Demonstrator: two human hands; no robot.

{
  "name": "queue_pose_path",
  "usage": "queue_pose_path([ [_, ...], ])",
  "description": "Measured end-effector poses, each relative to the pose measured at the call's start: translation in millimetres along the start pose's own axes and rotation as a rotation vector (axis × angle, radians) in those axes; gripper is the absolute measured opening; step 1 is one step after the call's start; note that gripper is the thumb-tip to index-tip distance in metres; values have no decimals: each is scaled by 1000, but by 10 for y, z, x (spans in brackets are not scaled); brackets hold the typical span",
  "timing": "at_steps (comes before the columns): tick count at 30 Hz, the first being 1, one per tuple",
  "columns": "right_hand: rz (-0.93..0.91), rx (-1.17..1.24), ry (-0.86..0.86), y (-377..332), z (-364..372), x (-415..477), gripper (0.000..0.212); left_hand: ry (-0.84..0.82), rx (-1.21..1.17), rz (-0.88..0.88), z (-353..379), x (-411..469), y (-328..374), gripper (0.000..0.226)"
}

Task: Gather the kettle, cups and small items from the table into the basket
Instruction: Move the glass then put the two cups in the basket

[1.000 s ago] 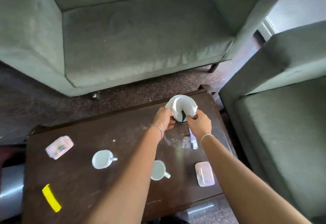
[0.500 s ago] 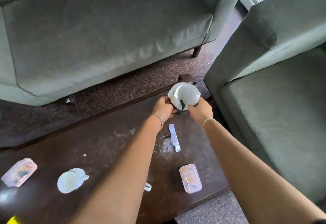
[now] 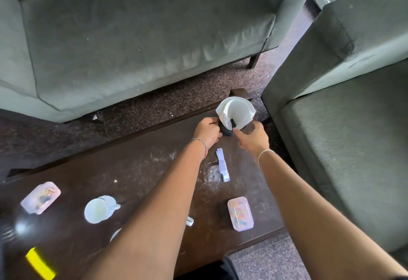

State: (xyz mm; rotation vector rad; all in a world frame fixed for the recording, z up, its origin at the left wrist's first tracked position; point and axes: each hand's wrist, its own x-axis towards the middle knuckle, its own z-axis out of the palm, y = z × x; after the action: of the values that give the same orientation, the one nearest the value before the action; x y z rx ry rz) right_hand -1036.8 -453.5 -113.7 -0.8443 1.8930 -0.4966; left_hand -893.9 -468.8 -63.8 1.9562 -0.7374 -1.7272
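Note:
A dark round container with a white lining (image 3: 239, 112), possibly the basket, stands at the table's far right corner. My left hand (image 3: 207, 133) grips its left side and my right hand (image 3: 252, 139) grips its near right side. A white cup (image 3: 99, 210) lies on its side at the near left. A second cup (image 3: 189, 221) is mostly hidden under my left forearm. Two pink tins (image 3: 40, 197) (image 3: 240, 213) and a white paper strip (image 3: 222, 167) lie on the dark table (image 3: 136, 169).
A yellow item (image 3: 39, 263) lies at the near left edge, beside a blurred shiny object (image 3: 13, 229). A grey-green sofa (image 3: 132, 37) stands beyond the table and an armchair (image 3: 353, 125) close on the right, with a strip of carpet (image 3: 154, 103) between.
Both hands stayed on the lined container, which shifted a little toward the far right corner, away from the paper strip. The view swung right and then back left.

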Motion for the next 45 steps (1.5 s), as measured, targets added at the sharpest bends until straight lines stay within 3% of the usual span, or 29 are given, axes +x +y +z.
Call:
queue_pose_path([
  [3, 14, 69, -5, 83, 42, -237, 87, 4, -1, 5, -70, -166, -102, 43],
  [10, -98, -55, -43, 112, 254, -870, 78, 69, 9, 25, -371, -602, -411, 34],
  [19, -315, -173, -124, 226, 928, -1922, 62, 319, 89, 198, -1347, -1403, -1226, 32],
  [26, -447, -304, -221, 615, 1559, -2671, 45, 528, 201, 132, -2210, -1974, -2271, 39],
  [33, -427, -532, -434, 982, 1969, -2863, 83, 377, 310, 158, -2259, -2002, -2931, 54],
  [36, -460, -578, -449, 1065, 2078, -2834, 88, 293, 439, 210, -2186, -1865, -3091, 80],
  [39, -545, -610, -407, 1081, 2157, -2805, 75, 243, 576, 225, -2149, -1706, -3186, 98],
  [45, -638, -607, -381, 998, 2179, -2796, 47, 296, 676, 239, -2113, -1566, -3144, 93],
])
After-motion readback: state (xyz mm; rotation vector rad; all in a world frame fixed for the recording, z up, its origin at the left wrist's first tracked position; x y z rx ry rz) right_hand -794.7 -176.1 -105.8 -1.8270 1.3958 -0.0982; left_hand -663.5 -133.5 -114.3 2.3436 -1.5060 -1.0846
